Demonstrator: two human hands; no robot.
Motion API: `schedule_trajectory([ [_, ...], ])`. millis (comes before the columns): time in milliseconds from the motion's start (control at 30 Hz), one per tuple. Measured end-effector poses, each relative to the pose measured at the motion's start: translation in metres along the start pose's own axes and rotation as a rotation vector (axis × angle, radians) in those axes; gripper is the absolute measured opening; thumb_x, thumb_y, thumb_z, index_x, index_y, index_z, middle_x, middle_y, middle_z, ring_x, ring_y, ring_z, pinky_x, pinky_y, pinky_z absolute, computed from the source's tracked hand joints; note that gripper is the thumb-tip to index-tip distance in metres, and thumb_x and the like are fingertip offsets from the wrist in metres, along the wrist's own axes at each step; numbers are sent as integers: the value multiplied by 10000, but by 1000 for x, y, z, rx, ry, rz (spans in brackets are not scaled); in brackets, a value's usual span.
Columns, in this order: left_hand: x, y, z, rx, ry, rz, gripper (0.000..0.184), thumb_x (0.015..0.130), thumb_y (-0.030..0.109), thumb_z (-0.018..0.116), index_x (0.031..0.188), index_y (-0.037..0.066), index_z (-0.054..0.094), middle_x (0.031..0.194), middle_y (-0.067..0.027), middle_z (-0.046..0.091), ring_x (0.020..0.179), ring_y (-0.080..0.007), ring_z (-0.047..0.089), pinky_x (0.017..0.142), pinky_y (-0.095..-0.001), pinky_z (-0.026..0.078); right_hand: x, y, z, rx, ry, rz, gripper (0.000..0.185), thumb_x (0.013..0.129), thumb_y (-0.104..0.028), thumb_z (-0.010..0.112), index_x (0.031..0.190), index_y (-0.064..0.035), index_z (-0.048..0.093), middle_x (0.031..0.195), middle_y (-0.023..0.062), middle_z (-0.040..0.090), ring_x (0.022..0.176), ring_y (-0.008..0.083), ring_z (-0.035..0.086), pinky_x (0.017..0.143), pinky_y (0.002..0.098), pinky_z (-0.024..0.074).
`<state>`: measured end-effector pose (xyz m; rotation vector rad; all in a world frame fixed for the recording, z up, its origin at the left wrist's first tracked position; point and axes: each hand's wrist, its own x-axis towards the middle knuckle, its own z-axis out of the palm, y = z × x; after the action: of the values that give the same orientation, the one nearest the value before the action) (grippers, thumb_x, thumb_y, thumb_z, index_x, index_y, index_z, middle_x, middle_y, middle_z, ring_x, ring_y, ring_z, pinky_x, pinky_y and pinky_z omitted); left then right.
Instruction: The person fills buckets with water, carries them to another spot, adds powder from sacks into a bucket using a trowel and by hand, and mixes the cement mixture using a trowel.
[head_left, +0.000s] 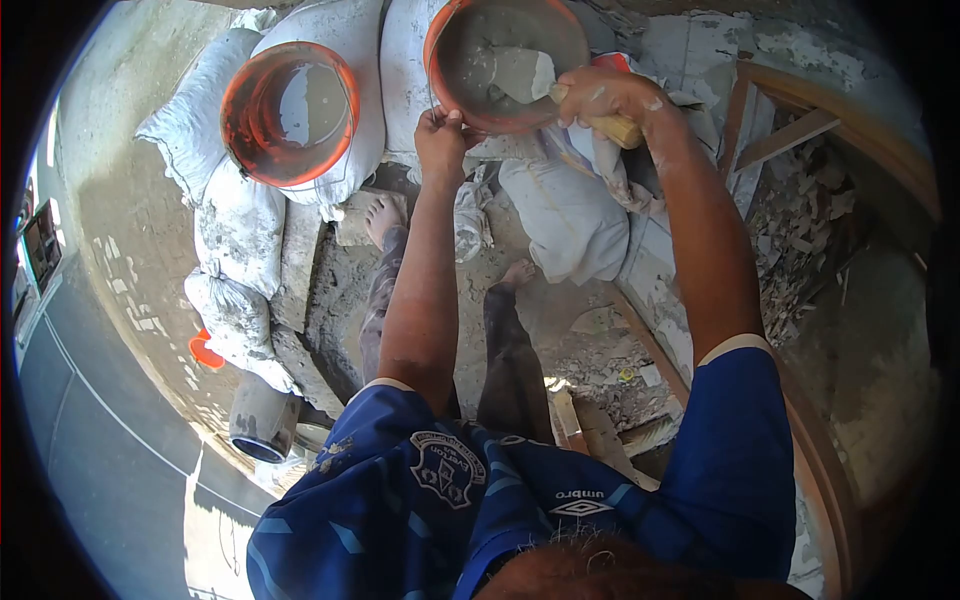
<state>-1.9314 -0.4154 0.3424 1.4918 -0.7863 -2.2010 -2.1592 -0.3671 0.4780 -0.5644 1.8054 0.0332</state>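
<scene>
An orange bucket [432, 48] of wet grey mortar [475, 80] rests at the top middle, among white sacks. My left hand [440, 142] is closed on the near left edge of this bucket, thumb at the rim. Over its right side, my right hand [602, 98] grips a trowel [530, 75] by the wooden handle. The trowel's blade reaches into the bucket at the mortar's surface, smeared with grey. To the left, a second orange bucket [240, 88] with a wire handle stands on a sack, with grey, watery-looking material inside.
Filled white sacks [240, 225] line the left side, and another sack [565, 215] lies below the trowel hand. A dark bucket [264, 415] lies at lower left. Rubble [805, 215] and a wooden frame [790, 140] are on the right. My bare feet [382, 218] are on the dusty ground.
</scene>
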Motion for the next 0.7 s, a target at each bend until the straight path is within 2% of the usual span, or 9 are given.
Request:
schedule_trajectory([
  [33,-1,2,0,-2,5,-1,185,987,96,531,1080,-61,500,940,-169,650,723,-248,703,686,-363,639,5,2,-7,-3,-5,-1,195,682,-105,667,810,42,682,769,165,661,616,283,653,529,409,499],
  [133,-4,6,3,-12,22,-33,149,988,70,523,1064,-52,487,875,-148,635,657,-218,677,608,-327,624,24,4,-23,-528,310,-168,283,726,-89,656,978,23,719,943,212,710,667,302,686,581,450,534],
  [233,-5,7,5,-16,12,-35,154,986,71,528,1066,-55,489,874,-147,635,655,-210,672,603,-323,623,34,-6,-14,-864,395,-106,212,727,-92,651,888,0,752,919,204,720,719,287,700,621,423,546],
  [300,-3,6,6,-9,6,-21,151,985,71,531,1060,-55,492,878,-144,636,660,-202,668,599,-318,621,77,20,-9,-910,316,-20,281,689,-125,702,936,7,727,928,191,720,815,338,710,663,419,547],
  [400,2,1,-1,17,3,-26,183,986,89,528,1092,-57,498,946,-160,645,752,-247,700,681,-360,638,87,35,-10,-1125,-144,-394,231,662,-119,707,860,0,716,880,170,710,737,324,679,639,420,539],
  [500,0,5,2,18,15,-33,184,986,89,523,1099,-54,496,939,-160,648,742,-247,700,673,-356,635,60,13,8,-798,-234,-164,251,649,-123,716,869,-14,661,845,107,664,680,294,630,620,405,524],
  [567,1,6,0,-9,18,-37,166,983,77,524,1079,-54,489,912,-151,642,704,-229,686,633,-335,627,39,1,21,-106,-178,98,179,709,-121,686,847,-11,710,715,100,645,588,234,625,520,384,482],
  [633,3,7,-5,-21,23,-37,150,981,66,524,1059,-54,481,884,-142,636,666,-211,672,593,-315,620,33,3,34,53,-178,55,192,703,-139,703,854,-22,702,712,87,625,576,204,616,510,362,481],
  [700,4,6,-6,25,-3,-53,168,984,95,523,1073,-43,491,908,-161,650,720,-248,697,662,-349,630,57,39,55,522,-210,-174,237,692,-151,728,887,-27,675,721,70,611,560,188,606,490,340,480],
])
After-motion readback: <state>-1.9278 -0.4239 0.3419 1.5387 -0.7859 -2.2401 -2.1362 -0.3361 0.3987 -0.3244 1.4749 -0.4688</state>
